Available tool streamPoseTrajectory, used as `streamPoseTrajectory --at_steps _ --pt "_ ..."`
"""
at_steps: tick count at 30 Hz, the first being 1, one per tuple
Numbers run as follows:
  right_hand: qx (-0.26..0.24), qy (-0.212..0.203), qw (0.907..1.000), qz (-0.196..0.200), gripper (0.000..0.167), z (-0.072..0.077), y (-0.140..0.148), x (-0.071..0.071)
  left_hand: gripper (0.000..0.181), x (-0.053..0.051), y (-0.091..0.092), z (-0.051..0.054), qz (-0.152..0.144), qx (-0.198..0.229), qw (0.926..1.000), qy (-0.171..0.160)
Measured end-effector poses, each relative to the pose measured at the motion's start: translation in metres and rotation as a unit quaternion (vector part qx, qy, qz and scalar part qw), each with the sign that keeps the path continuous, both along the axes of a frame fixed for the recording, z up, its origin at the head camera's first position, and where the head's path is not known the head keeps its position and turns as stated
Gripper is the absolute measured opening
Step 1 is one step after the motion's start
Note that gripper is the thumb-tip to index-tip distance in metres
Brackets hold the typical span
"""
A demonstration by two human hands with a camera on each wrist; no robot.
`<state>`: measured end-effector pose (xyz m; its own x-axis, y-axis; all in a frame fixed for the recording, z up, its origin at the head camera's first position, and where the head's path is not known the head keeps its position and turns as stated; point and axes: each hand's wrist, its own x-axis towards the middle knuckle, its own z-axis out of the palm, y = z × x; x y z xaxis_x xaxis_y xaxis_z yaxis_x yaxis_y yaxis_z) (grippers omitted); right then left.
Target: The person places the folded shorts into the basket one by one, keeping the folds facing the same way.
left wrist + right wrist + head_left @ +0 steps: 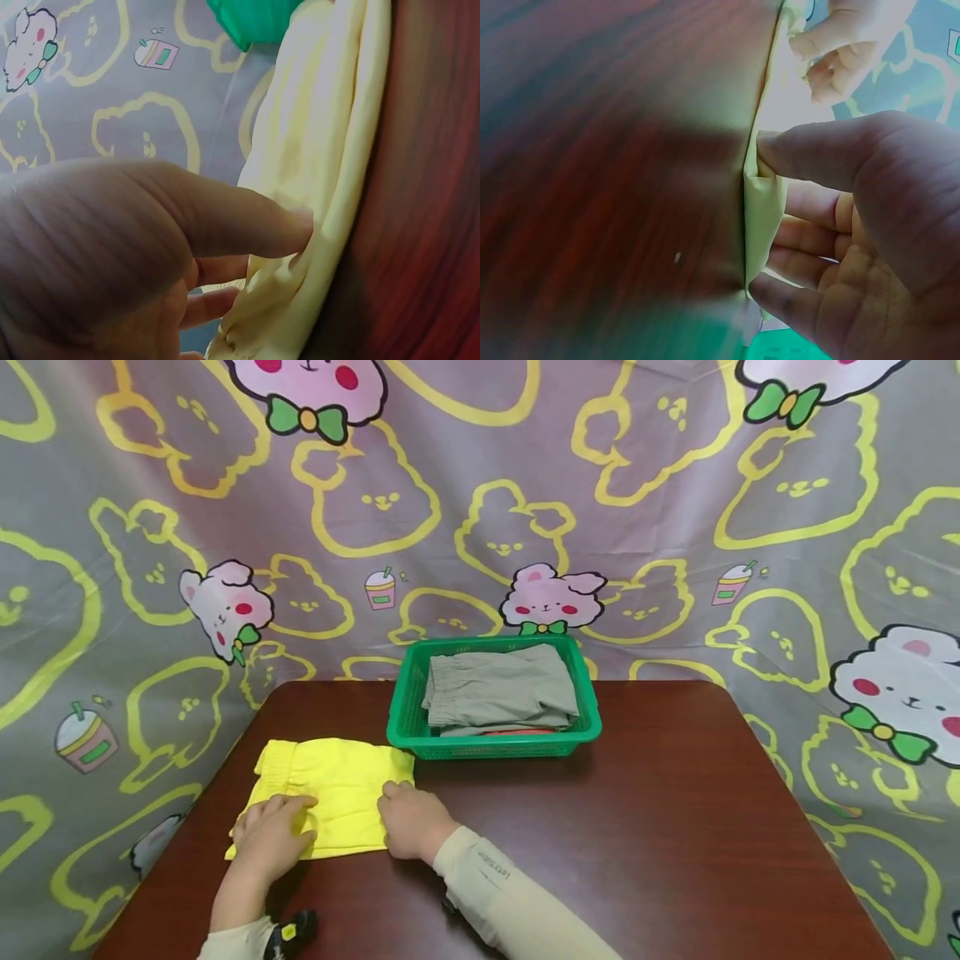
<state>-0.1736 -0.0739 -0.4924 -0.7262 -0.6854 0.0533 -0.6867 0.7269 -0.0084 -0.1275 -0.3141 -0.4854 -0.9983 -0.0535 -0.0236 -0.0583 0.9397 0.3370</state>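
Note:
Folded yellow shorts (337,785) with a gathered elastic waistband on the left lie flat on the table, front left of the basket. My left hand (273,839) rests on their lower left part, fingers spread and loosely bent. In the left wrist view its thumb presses into the yellow cloth (307,142). At the right edge of the shorts, my right hand (412,818) has its fingers curled and grips the cloth. The right wrist view shows its thumb and fingertips on a folded corner of the yellow cloth (763,214).
A green plastic basket (495,747) stands at the table's back middle, close to the shorts' upper right corner. Inside lies a folded grey garment (498,689) over something red-orange (517,732). A patterned curtain (450,460) hangs behind the dark red-brown table (660,827).

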Motion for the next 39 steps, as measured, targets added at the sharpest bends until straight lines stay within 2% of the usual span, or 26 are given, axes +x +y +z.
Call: streamPoseTrajectory --at_steps 4,7,15,22,27,33,39 --pt "0.000 0.011 0.9999 0.004 0.022 -0.001 0.001 0.005 0.049 0.002 0.000 -0.001 -0.002 -0.003 0.9998 0.022" --pt "-0.001 0.014 0.9999 -0.003 0.022 0.000 0.002 0.007 0.048 0.002 0.002 -0.001 -0.005 -0.004 0.9996 0.026" --pt "0.004 0.033 0.9994 0.000 0.022 -0.001 0.007 0.014 0.045 0.003 0.007 0.004 -0.007 -0.025 0.9997 0.005" --pt "-0.001 0.042 0.9990 0.012 0.021 -0.001 0.013 0.017 0.044 0.006 0.016 0.006 -0.003 -0.046 0.9988 0.016" --pt "0.015 0.047 0.9986 0.017 0.026 0.002 0.020 0.018 0.048 0.005 0.028 0.005 0.004 -0.055 0.9985 0.005" --pt "0.038 0.033 0.9986 0.015 0.026 0.007 0.025 0.018 0.041 0.006 0.034 0.008 -0.013 -0.068 0.9974 0.022" --pt "0.033 0.037 0.9985 0.022 0.023 0.009 0.033 0.020 0.039 0.008 0.038 0.008 -0.022 -0.071 0.9967 0.034"
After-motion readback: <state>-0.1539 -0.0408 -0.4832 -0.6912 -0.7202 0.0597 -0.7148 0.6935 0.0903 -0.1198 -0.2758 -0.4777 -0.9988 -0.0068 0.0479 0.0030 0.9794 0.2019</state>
